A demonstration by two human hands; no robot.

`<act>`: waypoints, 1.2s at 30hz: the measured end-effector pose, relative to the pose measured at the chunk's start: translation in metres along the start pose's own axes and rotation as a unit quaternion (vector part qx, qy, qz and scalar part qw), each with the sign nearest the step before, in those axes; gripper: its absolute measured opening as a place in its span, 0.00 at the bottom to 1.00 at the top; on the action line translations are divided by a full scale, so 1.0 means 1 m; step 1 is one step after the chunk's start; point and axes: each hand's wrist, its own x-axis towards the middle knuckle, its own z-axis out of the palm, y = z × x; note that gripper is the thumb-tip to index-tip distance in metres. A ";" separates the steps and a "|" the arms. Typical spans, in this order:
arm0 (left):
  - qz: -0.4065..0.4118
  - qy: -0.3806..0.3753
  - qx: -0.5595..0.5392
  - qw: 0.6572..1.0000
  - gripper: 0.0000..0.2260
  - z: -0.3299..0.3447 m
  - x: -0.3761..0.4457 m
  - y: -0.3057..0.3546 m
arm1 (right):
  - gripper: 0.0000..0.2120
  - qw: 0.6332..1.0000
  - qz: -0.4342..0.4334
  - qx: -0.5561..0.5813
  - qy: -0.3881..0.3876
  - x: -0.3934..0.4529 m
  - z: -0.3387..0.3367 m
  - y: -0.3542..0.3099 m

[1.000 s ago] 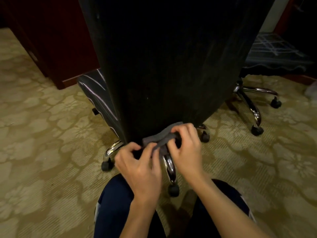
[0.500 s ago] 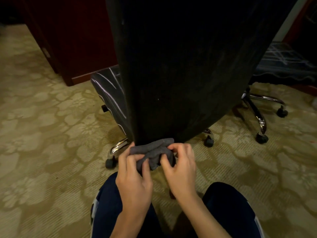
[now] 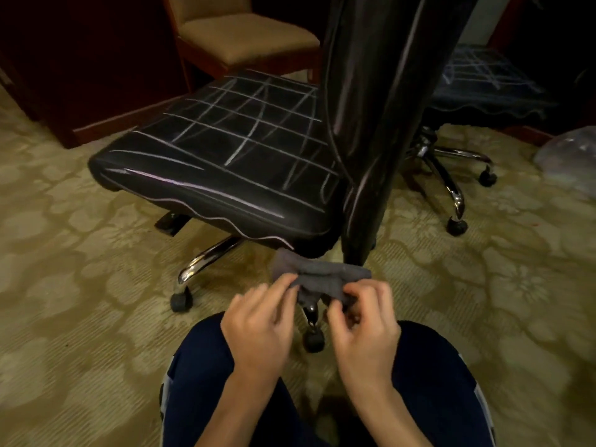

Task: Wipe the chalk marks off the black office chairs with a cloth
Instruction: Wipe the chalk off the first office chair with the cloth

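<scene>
A black office chair stands before me, its seat (image 3: 225, 156) crossed by a grid of white chalk lines. Its backrest (image 3: 380, 91) rises edge-on at centre right, with faint chalk streaks. Just below the backrest's bottom tip I hold a bunched grey cloth (image 3: 319, 277) in both hands. My left hand (image 3: 258, 324) pinches its left part and my right hand (image 3: 361, 330) pinches its right part. A second black chair's seat (image 3: 477, 82) with chalk lines shows behind the backrest at the right.
Chrome chair legs with black castors (image 3: 182, 300) spread over the patterned carpet. A tan upholstered wooden chair (image 3: 245, 37) and dark wood furniture (image 3: 80, 59) stand at the back. A clear plastic bag (image 3: 571, 156) lies at the right edge. My knees in dark trousers (image 3: 200, 382) are below.
The view has swung to the chair's left side, so the chalked seat now shows. Both hands have kept hold of the cloth, which now lies stretched sideways between them below the backrest.
</scene>
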 end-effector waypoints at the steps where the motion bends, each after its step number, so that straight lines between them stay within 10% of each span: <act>1: -0.020 -0.003 -0.025 0.999 0.10 0.004 0.001 0.001 | 0.12 1.000 0.001 -0.005 0.009 0.002 0.003 -0.001; 5: -0.139 -0.032 -0.126 0.982 0.08 0.018 0.016 0.012 | 0.09 0.998 0.057 -0.026 0.021 0.023 0.019 -0.005; 16: -0.517 0.044 -0.324 0.791 0.09 0.066 0.051 0.059 | 0.11 0.953 0.276 0.121 0.035 0.058 0.034 -0.010; 20: -0.599 0.105 -0.411 0.679 0.14 0.077 0.061 0.064 | 0.11 0.824 0.457 0.321 0.090 0.070 0.034 -0.005; 27: -0.739 0.050 -0.572 0.352 0.11 0.072 0.088 0.071 | 0.06 0.578 0.611 0.524 0.132 0.114 0.026 -0.006; 30: -0.732 -0.068 -0.544 0.405 0.11 0.073 0.091 0.058 | 0.06 0.618 0.619 0.469 0.121 0.121 0.029 -0.002; 36: -0.596 -0.103 -0.388 0.696 0.06 0.076 0.080 0.046 | 0.06 0.853 0.469 0.203 0.105 0.119 0.034 0.012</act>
